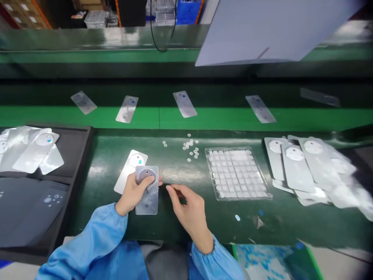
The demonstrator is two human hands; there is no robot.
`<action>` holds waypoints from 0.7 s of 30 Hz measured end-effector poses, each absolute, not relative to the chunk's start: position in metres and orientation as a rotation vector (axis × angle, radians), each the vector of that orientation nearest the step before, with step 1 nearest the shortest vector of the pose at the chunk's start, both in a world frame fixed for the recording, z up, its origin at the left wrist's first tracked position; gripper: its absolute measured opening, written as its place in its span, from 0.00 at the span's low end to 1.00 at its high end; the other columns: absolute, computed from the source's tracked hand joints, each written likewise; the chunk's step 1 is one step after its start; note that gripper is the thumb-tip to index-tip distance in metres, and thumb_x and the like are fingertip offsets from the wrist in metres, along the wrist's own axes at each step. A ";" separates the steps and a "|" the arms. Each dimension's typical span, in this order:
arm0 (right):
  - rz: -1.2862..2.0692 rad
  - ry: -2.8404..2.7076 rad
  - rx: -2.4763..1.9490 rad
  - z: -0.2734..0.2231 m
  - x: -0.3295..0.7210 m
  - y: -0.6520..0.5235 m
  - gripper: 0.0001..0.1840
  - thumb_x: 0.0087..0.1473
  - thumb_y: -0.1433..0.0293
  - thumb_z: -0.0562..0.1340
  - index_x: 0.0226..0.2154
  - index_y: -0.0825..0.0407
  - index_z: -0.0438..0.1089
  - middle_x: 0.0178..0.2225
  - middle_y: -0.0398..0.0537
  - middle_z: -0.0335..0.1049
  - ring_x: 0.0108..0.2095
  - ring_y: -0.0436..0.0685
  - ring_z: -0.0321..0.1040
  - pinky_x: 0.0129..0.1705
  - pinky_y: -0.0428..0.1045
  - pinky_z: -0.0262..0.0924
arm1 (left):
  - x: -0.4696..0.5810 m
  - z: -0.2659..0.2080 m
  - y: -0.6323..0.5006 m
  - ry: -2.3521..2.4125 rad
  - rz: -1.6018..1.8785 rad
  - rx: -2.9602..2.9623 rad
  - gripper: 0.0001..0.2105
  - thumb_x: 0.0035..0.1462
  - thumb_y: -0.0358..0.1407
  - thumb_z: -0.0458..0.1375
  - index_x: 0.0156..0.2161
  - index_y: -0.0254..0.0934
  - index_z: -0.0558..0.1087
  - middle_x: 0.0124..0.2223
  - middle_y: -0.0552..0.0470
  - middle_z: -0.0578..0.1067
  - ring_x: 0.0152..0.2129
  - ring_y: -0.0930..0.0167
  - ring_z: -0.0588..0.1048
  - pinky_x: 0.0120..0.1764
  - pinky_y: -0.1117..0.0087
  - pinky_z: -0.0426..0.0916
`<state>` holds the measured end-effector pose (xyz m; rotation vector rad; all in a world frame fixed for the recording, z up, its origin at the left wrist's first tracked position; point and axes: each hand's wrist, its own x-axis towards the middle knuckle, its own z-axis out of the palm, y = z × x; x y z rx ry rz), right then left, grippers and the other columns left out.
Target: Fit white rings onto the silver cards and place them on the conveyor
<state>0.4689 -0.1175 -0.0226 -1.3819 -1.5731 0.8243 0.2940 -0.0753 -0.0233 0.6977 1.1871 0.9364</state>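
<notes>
My left hand (132, 195) grips a grey phone back panel (147, 203) upright before me, its thumb lying by the round camera area near the top. A whiter back panel (124, 175) lies on the bench just behind that hand. To the right, my right hand (190, 210) is closed in a pinch, thumb against forefinger, a short gap from the held panel. Whatever is between those fingertips is too small to make out. Small white rings (190, 144) are scattered on the green bench beyond my hands.
A clear tray (214, 186) of small white pieces sits right of centre. Piled back panels (298, 167) lie at the far right; more panels (35, 153) and dark sheets (29, 210) fill a black tray (80, 167) at left. Behind, several panels rest on a green belt (218, 118).
</notes>
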 end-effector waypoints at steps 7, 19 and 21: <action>0.414 -1.824 -1.261 -0.031 0.465 -0.109 0.22 0.69 0.78 0.56 0.57 0.45 0.76 0.41 0.51 0.76 0.40 0.56 0.77 0.43 0.49 0.75 | 0.302 -0.037 -0.084 1.207 0.859 1.096 0.13 0.59 0.43 0.65 0.38 0.34 0.81 0.36 0.49 0.83 0.34 0.64 0.80 0.37 0.69 0.73; 0.286 -1.925 -1.360 -0.036 0.468 -0.106 0.14 0.69 0.73 0.62 0.49 0.43 0.81 0.39 0.48 0.80 0.33 0.54 0.77 0.38 0.49 0.74 | 0.301 -0.031 -0.087 1.222 0.843 0.860 0.15 0.61 0.47 0.59 0.37 0.38 0.82 0.36 0.49 0.82 0.42 0.59 0.79 0.47 0.65 0.74; 0.281 -1.943 -1.343 -0.034 0.468 -0.106 0.14 0.69 0.74 0.62 0.48 0.44 0.81 0.39 0.48 0.80 0.35 0.55 0.78 0.40 0.49 0.73 | 0.301 -0.032 -0.088 1.215 0.850 0.898 0.16 0.62 0.47 0.58 0.37 0.37 0.82 0.37 0.49 0.82 0.42 0.59 0.79 0.47 0.65 0.73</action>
